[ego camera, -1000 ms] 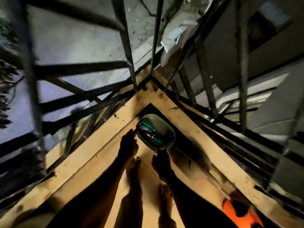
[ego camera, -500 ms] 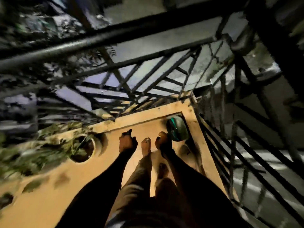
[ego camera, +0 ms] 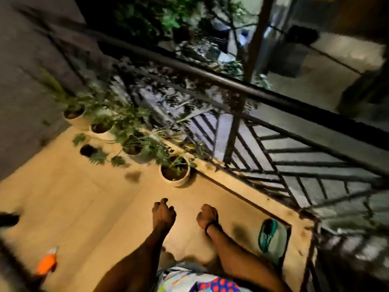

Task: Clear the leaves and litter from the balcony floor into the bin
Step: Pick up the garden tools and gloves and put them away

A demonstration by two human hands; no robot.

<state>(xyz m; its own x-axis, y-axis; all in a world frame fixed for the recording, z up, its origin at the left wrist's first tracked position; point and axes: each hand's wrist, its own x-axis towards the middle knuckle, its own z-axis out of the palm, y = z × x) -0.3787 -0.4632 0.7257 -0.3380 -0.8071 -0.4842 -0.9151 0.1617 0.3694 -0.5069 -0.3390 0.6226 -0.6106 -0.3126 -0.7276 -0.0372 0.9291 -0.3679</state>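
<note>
Down over the tan balcony floor (ego camera: 84, 207), two bare forearms stretched forward side by side. Nearer the middle, the left hand (ego camera: 163, 213): fingers folded into the palm, thumb tip poking up, nothing seen inside the curl. Just beside it but apart, the right hand (ego camera: 207, 214): likewise balled into a fist, nothing visible in its grasp, with a thin dark band (ego camera: 210, 225) round the wrist. Cannot tell through the blur whether either fist touches the tiles.

Off to the right, tucked into the floor corner against the metal railing (ego camera: 273, 98), a pale bin (ego camera: 277, 239) with something green inside, close to the right forearm and clear of both fists.

Farther ahead on the left, loose green leaves (ego camera: 99, 158) lying on the floor beside a row of potted plants, nearest of them a white pot (ego camera: 175, 175) against the ledge. Between that pot and the leaves, a dark smudge (ego camera: 132, 176), leaf or shadow, cannot tell. At lower left, a blurred orange object (ego camera: 46, 264), kind unclear.
</note>
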